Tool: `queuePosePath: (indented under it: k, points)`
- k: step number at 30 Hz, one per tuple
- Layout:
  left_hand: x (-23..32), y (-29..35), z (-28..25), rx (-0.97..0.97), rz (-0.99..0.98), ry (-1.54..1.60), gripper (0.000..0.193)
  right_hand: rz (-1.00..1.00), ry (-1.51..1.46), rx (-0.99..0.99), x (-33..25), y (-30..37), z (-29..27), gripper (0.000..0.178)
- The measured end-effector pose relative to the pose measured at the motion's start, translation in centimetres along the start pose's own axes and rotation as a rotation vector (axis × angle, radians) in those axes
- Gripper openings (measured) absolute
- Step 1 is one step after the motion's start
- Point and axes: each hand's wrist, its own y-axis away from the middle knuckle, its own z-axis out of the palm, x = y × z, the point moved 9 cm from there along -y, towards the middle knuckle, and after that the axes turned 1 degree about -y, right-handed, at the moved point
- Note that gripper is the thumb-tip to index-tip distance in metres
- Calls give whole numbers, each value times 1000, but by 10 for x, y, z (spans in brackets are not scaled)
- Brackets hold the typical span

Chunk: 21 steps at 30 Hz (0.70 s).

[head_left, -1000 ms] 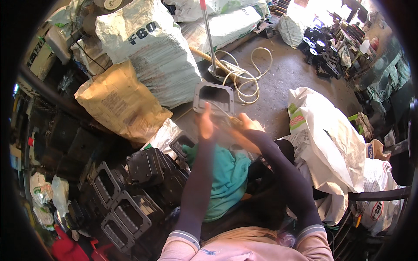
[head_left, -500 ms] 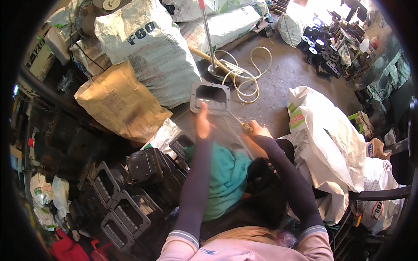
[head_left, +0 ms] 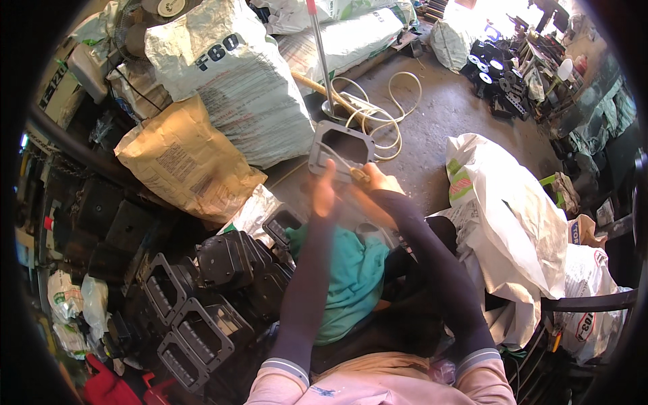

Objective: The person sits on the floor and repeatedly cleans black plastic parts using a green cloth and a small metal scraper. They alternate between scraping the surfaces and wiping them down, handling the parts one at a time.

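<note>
Left hand (head_left: pixel 324 192) steadies grey frame (head_left: pixel 341 152); right hand (head_left: pixel 378 181) at four o'clock pinches, seemingly, a blade (head_left: pixel 344 164). Slip risks cutting fingers.

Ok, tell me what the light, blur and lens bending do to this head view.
Head view: hard sunlight burns out the top right corner near the doorway, while the stacked black housings at lower left sit in deep shade; the left hand is smeared by motion blur against the grey frame, the right hand sharper; the fisheye bows the metal pole and blacks out the corners.
</note>
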Motion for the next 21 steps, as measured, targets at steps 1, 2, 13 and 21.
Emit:
queuePosePath:
  k: [1,2,13,21]
  points:
    - [4,3,4,-6,47,-35,48,10,-3,-58,-3,4,3,46]
    - [7,5,8,-28,90,-77,48,-3,-18,-97,-7,10,6,45]
    - [-7,-17,-32,29,-62,32,45,27,9,-194,19,46,-4,52]
    - [3,-17,-33,53,35,-1,55,83,57,-171,35,42,-3,49]
